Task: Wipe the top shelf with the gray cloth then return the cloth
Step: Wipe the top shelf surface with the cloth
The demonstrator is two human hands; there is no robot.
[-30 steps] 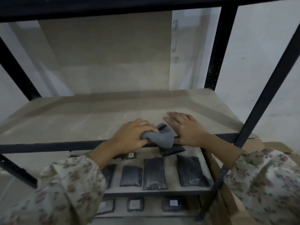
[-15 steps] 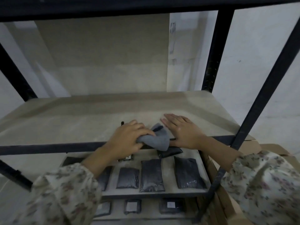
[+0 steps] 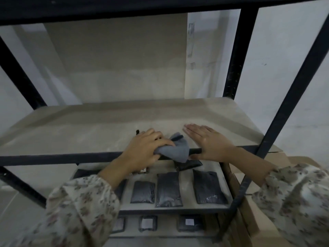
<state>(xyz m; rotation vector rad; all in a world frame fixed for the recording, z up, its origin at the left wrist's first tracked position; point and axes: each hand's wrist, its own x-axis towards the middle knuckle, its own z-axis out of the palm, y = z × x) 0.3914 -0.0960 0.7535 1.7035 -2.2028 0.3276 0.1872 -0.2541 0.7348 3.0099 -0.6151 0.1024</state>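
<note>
Two hands at front edge of top shelf [image 3: 106, 125]: left hand [image 3: 142, 150] bunching gray cloth [image 3: 175, 150], right hand [image 3: 208, 142] spread flat just beside. Best flattened under palm, swept in overlapping strokes.

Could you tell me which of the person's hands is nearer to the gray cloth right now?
Left. The left hand grips the gray cloth at the shelf front edge; the right hand lies flat just right of it, not gripping it.

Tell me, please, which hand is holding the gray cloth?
The left hand grips the gray cloth; the right hand lies flat and empty on the shelf.
</note>
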